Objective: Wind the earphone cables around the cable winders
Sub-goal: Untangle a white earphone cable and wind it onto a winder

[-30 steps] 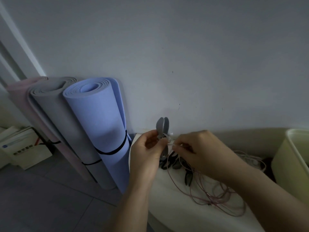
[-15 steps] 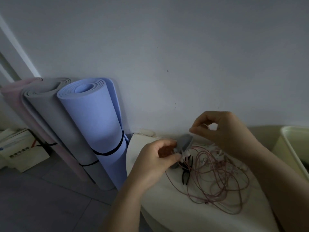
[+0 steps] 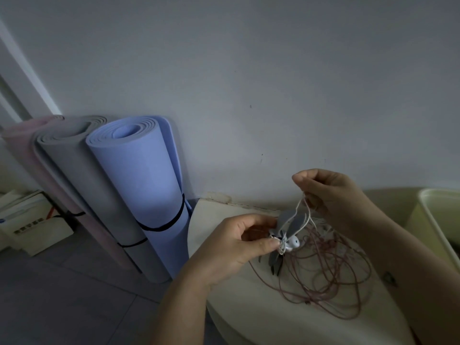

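The pale surface [image 3: 245, 317] ends in a curved front edge, with the wall close behind, rolled mats [image 3: 139, 185] on the left and a cream bin [image 3: 429, 220] on the right. Writing on the floor box [image 3: 32, 227] is unreadable. The left hand [image 3: 231, 247] has its fingers pinching the grey cable winder [image 3: 288, 221] beside a white earbud [image 3: 294, 243]. The right hand [image 3: 331, 195], just above, pinches the white earphone cable [image 3: 304, 210]. Pink cables [image 3: 323, 277] lie loose below.

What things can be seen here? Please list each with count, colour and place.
cable winder: one, grey, held over the table
earphone cable: one, white, rising from the winder
loose cables: one tangle, pinkish, on the table
dark winders: count unclear, blackish, on the table
table: one, white, by the wall
rolled mats: three, blue, grey and pink, leaning on the wall, left
bin: one, cream, far right
left hand: one, pinches the winder
right hand: one, pinches the earphone cable
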Action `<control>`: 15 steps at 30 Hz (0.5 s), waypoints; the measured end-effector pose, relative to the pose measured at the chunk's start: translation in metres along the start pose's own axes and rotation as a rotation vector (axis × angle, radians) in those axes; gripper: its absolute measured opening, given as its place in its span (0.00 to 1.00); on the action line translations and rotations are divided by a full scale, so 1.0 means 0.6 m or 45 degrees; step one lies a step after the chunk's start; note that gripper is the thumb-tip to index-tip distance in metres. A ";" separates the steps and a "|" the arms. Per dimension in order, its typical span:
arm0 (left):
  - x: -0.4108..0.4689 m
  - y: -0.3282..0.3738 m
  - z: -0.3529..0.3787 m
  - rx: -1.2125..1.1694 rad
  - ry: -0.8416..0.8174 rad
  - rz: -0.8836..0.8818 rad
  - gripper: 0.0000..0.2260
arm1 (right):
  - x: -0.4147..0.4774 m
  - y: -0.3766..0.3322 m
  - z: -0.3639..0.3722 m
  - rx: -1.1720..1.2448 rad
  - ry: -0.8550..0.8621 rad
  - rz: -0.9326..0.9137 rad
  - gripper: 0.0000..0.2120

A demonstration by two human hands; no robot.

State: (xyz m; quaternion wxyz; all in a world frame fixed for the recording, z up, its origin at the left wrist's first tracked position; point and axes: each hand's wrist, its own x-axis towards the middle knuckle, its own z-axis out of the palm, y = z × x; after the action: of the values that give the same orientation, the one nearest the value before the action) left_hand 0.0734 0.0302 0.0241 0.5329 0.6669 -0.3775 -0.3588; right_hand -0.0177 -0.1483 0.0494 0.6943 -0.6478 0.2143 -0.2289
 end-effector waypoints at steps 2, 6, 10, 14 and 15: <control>0.001 -0.002 -0.003 0.053 0.031 -0.006 0.12 | 0.002 -0.001 -0.002 -0.013 -0.006 -0.034 0.07; 0.000 -0.001 -0.006 0.112 0.141 -0.012 0.11 | 0.003 -0.004 -0.008 -0.056 -0.004 -0.060 0.04; -0.001 -0.002 -0.006 0.170 0.135 -0.042 0.11 | 0.007 0.007 -0.005 -0.031 0.032 -0.031 0.04; -0.002 -0.002 0.001 0.113 -0.033 -0.046 0.12 | 0.013 0.023 0.003 0.024 0.031 0.052 0.04; -0.001 -0.001 0.002 0.052 -0.067 -0.041 0.12 | 0.015 0.030 0.005 0.044 0.023 0.087 0.04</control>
State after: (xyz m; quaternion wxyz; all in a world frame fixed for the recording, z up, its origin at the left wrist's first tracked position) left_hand 0.0723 0.0304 0.0231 0.5031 0.6739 -0.3880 -0.3771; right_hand -0.0082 -0.1504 0.0318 0.7108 -0.6259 0.2385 -0.2146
